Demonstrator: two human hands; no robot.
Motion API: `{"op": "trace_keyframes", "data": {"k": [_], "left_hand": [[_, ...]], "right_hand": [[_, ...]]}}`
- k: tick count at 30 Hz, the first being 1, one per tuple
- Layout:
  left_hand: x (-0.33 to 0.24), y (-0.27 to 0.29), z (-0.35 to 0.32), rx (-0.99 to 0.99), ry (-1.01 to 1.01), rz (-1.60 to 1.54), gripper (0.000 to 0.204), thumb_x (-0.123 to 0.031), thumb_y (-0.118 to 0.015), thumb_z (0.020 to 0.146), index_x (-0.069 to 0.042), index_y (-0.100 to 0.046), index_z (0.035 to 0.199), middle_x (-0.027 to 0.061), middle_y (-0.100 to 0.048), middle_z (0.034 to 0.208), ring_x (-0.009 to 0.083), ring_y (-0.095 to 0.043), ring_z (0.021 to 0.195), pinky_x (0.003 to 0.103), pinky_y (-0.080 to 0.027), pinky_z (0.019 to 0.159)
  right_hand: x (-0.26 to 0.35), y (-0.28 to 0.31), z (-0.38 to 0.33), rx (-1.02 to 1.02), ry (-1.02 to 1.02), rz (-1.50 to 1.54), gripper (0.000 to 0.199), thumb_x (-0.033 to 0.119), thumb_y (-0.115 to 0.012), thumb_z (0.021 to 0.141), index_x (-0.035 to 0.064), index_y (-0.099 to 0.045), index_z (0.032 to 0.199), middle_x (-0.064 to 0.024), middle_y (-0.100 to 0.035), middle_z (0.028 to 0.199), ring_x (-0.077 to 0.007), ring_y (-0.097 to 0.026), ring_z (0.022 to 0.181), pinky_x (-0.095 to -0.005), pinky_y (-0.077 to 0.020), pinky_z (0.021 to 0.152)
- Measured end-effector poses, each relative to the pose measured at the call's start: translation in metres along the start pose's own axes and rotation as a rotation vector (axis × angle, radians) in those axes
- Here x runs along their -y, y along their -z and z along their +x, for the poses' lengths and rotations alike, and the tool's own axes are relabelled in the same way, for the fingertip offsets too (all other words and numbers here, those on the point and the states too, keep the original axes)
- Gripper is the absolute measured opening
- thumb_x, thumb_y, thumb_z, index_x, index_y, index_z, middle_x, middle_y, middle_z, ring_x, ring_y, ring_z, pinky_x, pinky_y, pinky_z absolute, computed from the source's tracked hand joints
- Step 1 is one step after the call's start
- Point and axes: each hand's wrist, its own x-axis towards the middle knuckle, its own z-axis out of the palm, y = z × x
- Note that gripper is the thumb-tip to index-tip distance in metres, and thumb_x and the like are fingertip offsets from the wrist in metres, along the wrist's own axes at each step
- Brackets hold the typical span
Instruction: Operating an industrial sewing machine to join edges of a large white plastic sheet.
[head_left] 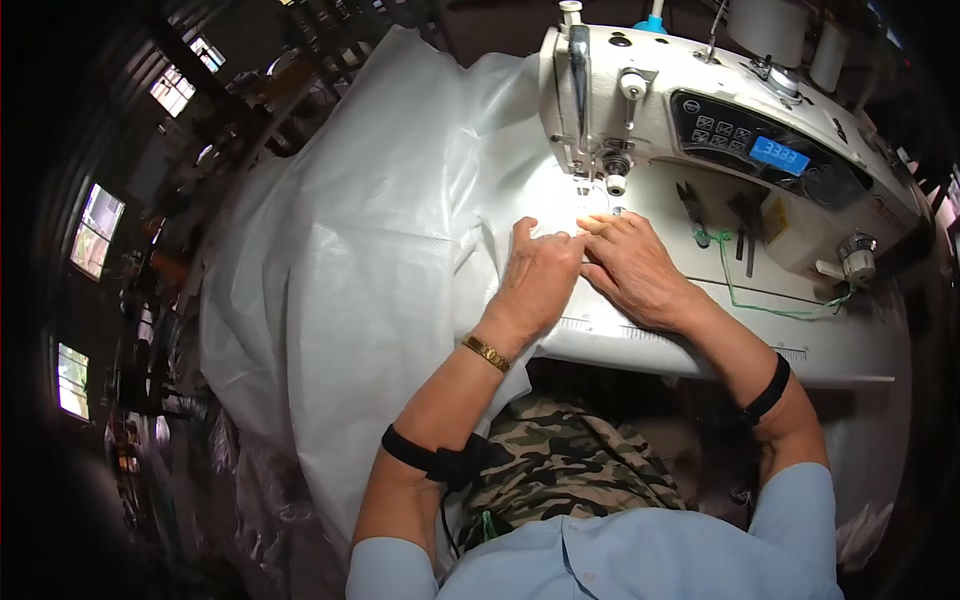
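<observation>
A large white woven plastic sheet point(375, 250) drapes over the left of the sewing table and hangs down toward the floor. Its edge runs under the needle area of a white sewing machine point(640, 100), brightly lit by a lamp. Just in front of the presser foot point(583, 187), my left hand point(545, 272) is closed on the sheet with curled fingers, its thumb side raised. Beside it, nearly touching, my right hand point(635, 265) has its fingers bent together and pinches the sheet's edge by the needle. Glare and the knuckles hide the exact fingertip contact.
Small thread snips point(692, 212) lie right of the needle, with a dark slim tool point(746, 228) close by. Green cord point(765, 308) trails across the table to the machine's knob point(857, 257). A printed ruler scale point(645, 333) runs along the front edge.
</observation>
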Motion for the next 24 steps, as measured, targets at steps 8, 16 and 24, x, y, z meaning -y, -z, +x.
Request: {"op": "trace_keyframes", "data": {"k": [8, 16, 24], "left_hand": [[0.002, -0.003, 0.009, 0.004, 0.076, 0.000, 0.006, -0.004, -0.061, 0.089, -0.002, -0.066, 0.091, 0.0130, -0.066, 0.081, 0.0296, -0.065, 0.084, 0.048, -0.037, 0.103], [0.003, -0.005, 0.006, -0.040, 0.088, -0.004, 0.007, -0.006, -0.061, 0.089, -0.002, -0.067, 0.088, 0.0135, -0.065, 0.079, 0.0307, -0.064, 0.081, 0.049, -0.038, 0.102], [0.005, -0.008, 0.006, -0.071, 0.105, -0.083, 0.011, -0.006, -0.059, 0.088, 0.001, -0.068, 0.091, 0.0150, -0.069, 0.085, 0.0307, -0.066, 0.083, 0.049, -0.039, 0.104]], "right_hand": [[0.001, -0.003, 0.001, -0.078, -0.031, 0.019, 0.038, 0.022, -0.059, 0.096, -0.0021, -0.059, 0.126, -0.0177, -0.058, 0.135, -0.0300, -0.049, 0.130, -0.0453, -0.0308, 0.113], [0.000, 0.001, 0.003, -0.134, -0.175, 0.220, 0.035, 0.021, -0.060, 0.095, -0.0051, -0.062, 0.118, -0.0212, -0.063, 0.124, -0.0338, -0.056, 0.121, -0.0422, -0.0387, 0.106], [-0.020, -0.002, 0.027, -0.428, -0.495, 0.547, 0.034, 0.025, -0.058, 0.095, -0.0055, -0.063, 0.110, -0.0278, -0.064, 0.089, -0.0416, -0.063, 0.084, -0.0448, -0.0481, 0.077]]}}
